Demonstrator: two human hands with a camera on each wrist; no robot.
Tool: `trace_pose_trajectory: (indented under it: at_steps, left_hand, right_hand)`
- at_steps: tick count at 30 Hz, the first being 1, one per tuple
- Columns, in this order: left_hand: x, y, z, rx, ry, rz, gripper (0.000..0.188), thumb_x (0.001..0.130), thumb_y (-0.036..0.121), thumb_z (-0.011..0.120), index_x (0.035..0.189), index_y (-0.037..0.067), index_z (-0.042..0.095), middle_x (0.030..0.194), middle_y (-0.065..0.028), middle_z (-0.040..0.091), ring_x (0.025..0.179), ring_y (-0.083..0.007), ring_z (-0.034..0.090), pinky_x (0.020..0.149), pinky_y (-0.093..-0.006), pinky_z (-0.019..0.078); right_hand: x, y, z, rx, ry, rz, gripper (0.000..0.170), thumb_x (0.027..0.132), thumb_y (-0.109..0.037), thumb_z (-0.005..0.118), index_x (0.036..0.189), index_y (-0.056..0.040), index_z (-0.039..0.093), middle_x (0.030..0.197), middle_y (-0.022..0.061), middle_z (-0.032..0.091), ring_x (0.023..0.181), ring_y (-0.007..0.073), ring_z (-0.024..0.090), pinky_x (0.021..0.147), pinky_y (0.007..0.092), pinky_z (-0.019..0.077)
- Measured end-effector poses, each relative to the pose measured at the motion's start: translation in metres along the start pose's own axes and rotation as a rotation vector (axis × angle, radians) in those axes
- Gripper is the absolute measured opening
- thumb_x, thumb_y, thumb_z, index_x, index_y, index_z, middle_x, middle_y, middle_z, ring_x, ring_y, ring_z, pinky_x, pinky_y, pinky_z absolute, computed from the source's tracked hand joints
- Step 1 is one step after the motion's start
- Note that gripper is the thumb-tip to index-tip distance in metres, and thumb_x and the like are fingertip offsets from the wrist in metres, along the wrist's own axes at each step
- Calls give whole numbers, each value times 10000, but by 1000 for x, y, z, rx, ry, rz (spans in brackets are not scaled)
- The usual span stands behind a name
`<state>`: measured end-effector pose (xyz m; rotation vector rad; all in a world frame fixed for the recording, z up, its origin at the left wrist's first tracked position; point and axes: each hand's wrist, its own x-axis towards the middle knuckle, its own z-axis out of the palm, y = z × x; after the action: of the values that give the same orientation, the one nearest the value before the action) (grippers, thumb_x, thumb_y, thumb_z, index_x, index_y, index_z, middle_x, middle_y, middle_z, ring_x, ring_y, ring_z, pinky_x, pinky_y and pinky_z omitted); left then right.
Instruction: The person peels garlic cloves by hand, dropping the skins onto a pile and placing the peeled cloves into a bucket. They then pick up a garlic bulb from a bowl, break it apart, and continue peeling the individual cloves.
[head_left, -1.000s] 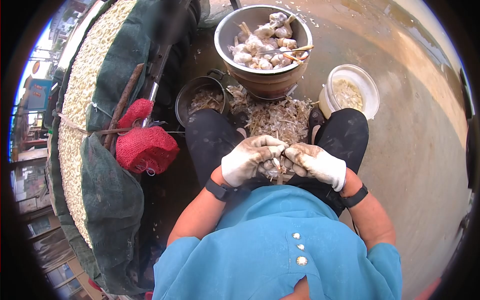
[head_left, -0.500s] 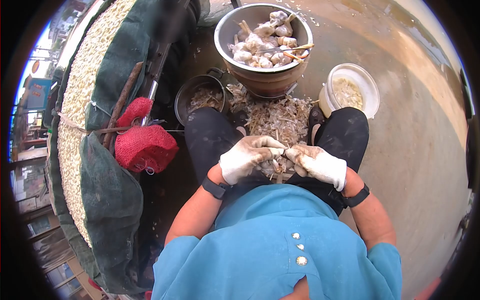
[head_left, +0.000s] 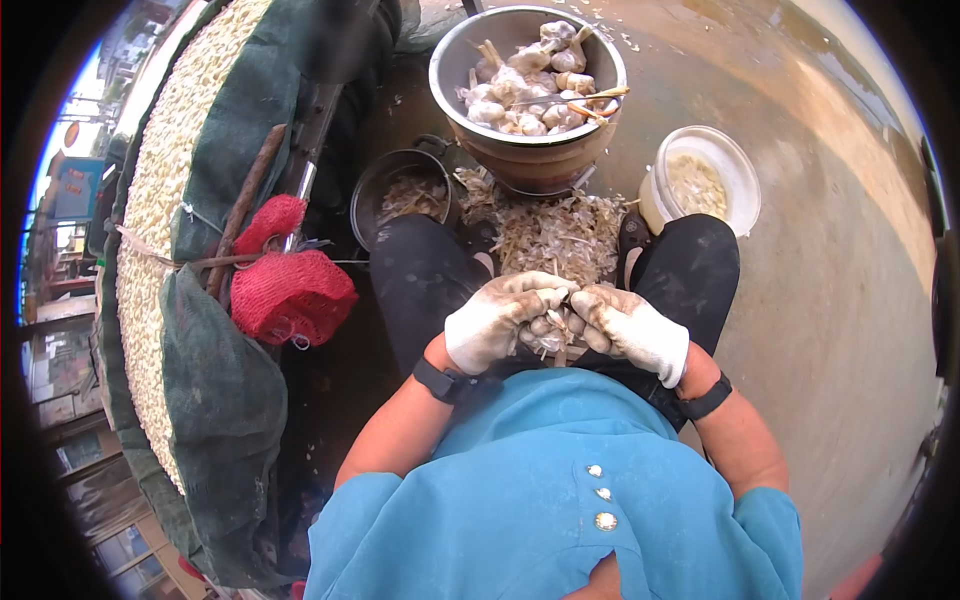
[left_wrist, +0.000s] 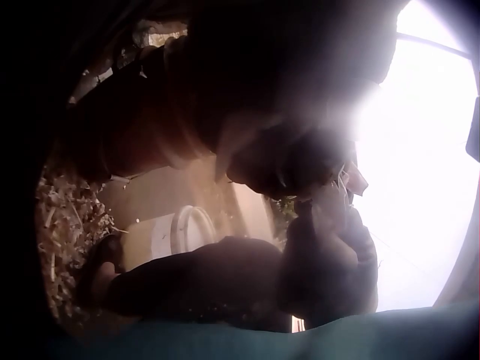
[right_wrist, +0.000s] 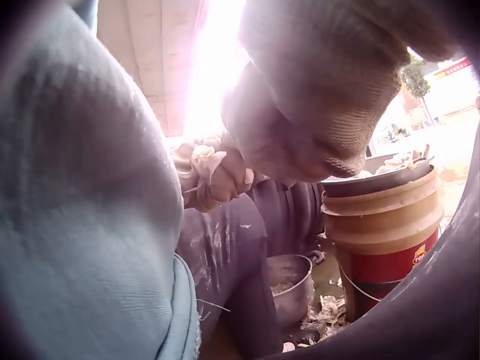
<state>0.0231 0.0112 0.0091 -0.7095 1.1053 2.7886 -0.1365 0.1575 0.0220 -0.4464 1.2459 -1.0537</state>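
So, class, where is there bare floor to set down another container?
The widest bare floor lies right of the white bucket and right knee; a narrower patch separates that bucket from the garlic bowl. It's crowded between the shoes, with peelings, and leftward, with pot, red netting and green mesh.

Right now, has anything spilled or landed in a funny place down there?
Yes: a pile of garlic skins lies loose on the ground between the shoes. It looks messy because similar scraps sit inside the pot nearby. Probably it's just peelings, since the hands hold garlic.
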Motion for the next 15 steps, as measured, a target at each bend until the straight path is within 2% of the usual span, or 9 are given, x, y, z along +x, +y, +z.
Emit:
trace_pose_trajectory:
  at_steps: [2, 4, 5, 7, 8, 10, 12, 13, 15]
  left_hand:
    - [4, -7, -10, 85, -36, 47, 413, 959, 269, 566, 1223, -47, 538, 1100, -100, 634, 961, -117, 628, 807, -200, 515]
    - [4, -7, -14, -151, -64, -76, 471, 950, 319, 577, 1245, -45, 525, 1099, -70, 629, 878, -87, 602, 735, -174, 479]
    - [3, -7, -12, -149, -61, -73, 471, 950, 319, 577, 1245, -45, 525, 1099, -70, 629, 878, -87, 602, 735, -174, 479]
    - [2, -9, -2, 243, -65, 220, 496, 954, 340, 564, 1273, -37, 511, 1067, -39, 627, 767, -57, 536, 657, -166, 427]
    - [4, -8, 2, 241, -66, 221, 496, 954, 340, 564, 1273, -37, 511, 1067, -39, 627, 767, -57, 536, 657, -166, 427]
    - [6, -6, 8, 256, 91, -8, 511, 954, 373, 549, 1268, -29, 523, 1039, -15, 621, 708, -46, 468, 605, -174, 383]
    - [6, -8, 7, 244, 73, 35, 495, 954, 373, 549, 1247, -26, 539, 1036, -12, 621, 714, -44, 473, 614, -176, 392]
    - [7, -10, 6, 228, 52, 77, 481, 953, 372, 548, 1226, -23, 555, 1032, -10, 620, 720, -42, 479, 622, -178, 400]
    - [8, -13, -1, 228, 49, 54, 422, 968, 318, 531, 1234, -8, 550, 980, 2, 621, 715, -33, 497, 624, -168, 410]
  right_hand:
    - [6, 15, -8, -45, 15, -60, 292, 1002, -353, 469, 974, -96, 603, 622, -77, 448, 518, 12, 340, 456, 181, 263]
    - [9, 23, -9, -91, 24, -118, 277, 1002, -337, 473, 972, -97, 609, 637, -72, 462, 534, 13, 354, 468, 180, 275]
    - [11, 24, -7, -143, 66, -122, 264, 1001, -320, 479, 990, -94, 614, 659, -66, 477, 559, 15, 367, 489, 178, 291]
    - [13, 26, -5, -196, 112, -123, 252, 999, -304, 484, 1008, -92, 620, 681, -61, 492, 585, 17, 381, 510, 176, 306]
    - [14, 27, -5, -238, 137, -121, 259, 996, -295, 490, 1037, -78, 623, 706, -52, 519, 611, 31, 406, 539, 194, 343]
    - [19, 36, -6, -280, 162, -123, 269, 992, -286, 495, 1066, -63, 627, 730, -43, 546, 636, 45, 431, 567, 212, 380]
    - [26, 48, -8, -466, 229, -358, 289, 988, -279, 497, 1087, -44, 632, 750, -22, 582, 669, 81, 477, 624, 259, 433]
    - [23, 43, -7, -466, 229, -359, 289, 988, -279, 497, 1087, -44, 632, 750, -22, 582, 669, 81, 477, 624, 259, 433]
    - [12, 22, -1, -440, 159, -150, 303, 982, -286, 507, 1085, -32, 637, 783, 1, 612, 713, 101, 510, 681, 283, 455]
